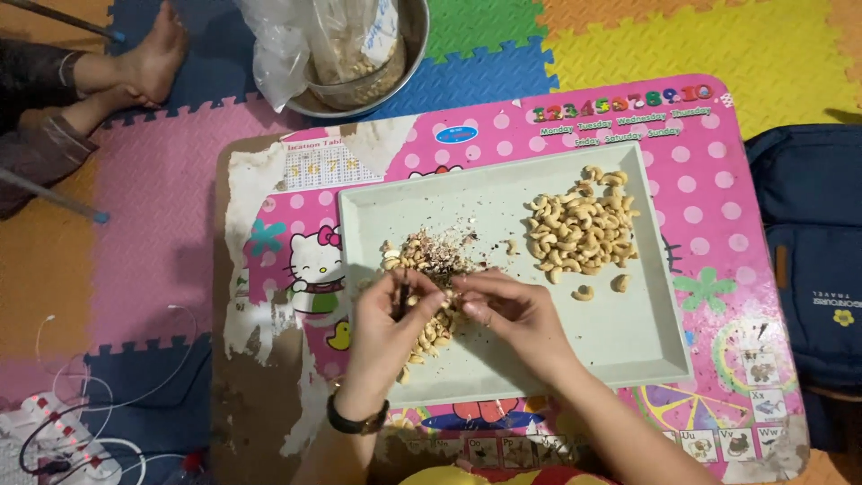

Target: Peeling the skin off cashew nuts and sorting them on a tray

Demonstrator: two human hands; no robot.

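A pale green tray (628,341) lies on a small pink table (718,198). A heap of peeled pale cashews (579,229) sits at the tray's far right. A darker pile of unpeeled cashews and skin flakes (429,256) lies at the left. My left hand (391,323), with a dark wrist band, pinches a cashew and a small dark tool over that pile. My right hand (507,310) meets it, fingertips on the same nut. Two loose cashews (600,287) rest apart near the peeled heap.
A metal bowl (413,45) with a clear plastic bag of nuts stands beyond the table on coloured foam floor mats. Another person's bare feet (144,63) rest at the top left. A dark blue bag (808,251) lies right. White cables and a power strip (63,431) sit lower left.
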